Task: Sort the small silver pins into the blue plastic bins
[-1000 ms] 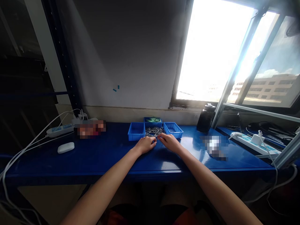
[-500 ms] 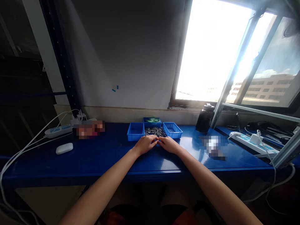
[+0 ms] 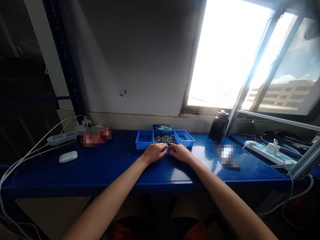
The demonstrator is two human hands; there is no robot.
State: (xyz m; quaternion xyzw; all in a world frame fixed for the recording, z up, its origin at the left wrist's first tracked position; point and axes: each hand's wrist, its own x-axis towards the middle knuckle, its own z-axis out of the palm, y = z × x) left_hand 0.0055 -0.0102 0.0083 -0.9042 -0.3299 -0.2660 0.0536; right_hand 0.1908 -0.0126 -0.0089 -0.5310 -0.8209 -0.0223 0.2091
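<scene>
My left hand (image 3: 156, 152) and my right hand (image 3: 180, 152) are close together at the near edge of a pile of small dark and silvery metal pieces (image 3: 165, 139), perhaps screws. The fingers of each hand are curled in a pinch, and a narrow gap separates the fingertips. Whatever lies between them is too small to name. A blue bin (image 3: 145, 145) is left of the pile, another blue bin (image 3: 185, 143) is to its right, and a third blue bin (image 3: 162, 131) behind it holds green-tinted plastic packaging (image 3: 163, 127).
A black bottle (image 3: 219, 126) stands at the right by a metal post. Power strips with cables lie at the left (image 3: 62, 137) and right (image 3: 270, 151). A white rounded case (image 3: 68, 157) rests on the blue table (image 3: 105, 170). Two areas on the table are blurred out.
The fingertips of my two hands, which were touching or nearly so, are now slightly apart. The bins and the pile look the same.
</scene>
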